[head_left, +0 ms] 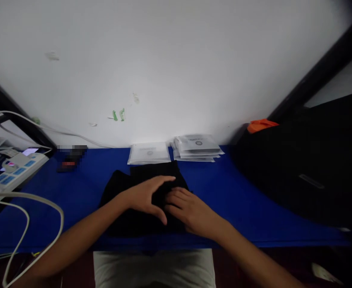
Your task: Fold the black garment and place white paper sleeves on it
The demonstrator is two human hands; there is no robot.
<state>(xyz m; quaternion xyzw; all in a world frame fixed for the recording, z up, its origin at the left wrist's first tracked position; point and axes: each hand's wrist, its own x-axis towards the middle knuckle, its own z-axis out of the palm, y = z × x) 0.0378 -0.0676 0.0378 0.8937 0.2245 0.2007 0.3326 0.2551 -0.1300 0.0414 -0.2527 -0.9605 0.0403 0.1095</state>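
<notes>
A piece of black clothing [125,222], partly folded, lies on the blue tabletop [218,200] in front of me; its exact kind is hard to make out. My left hand [144,196] is over its middle, thumb and fingers spread apart in a C shape and gripping nothing. From the right, my right hand [191,210] rests on the same cloth, its fingers curled together into the dark fabric. The two hands are close to each other but apart. What lies under the right fingertips is hidden.
Against the wall stand a stack of white zip bags [198,146] and a flatter white bag [149,153]. A large black bag [284,176] takes up the right side. On the left are a power strip [20,172], white cables [60,216] and a pixelated dark object [72,158].
</notes>
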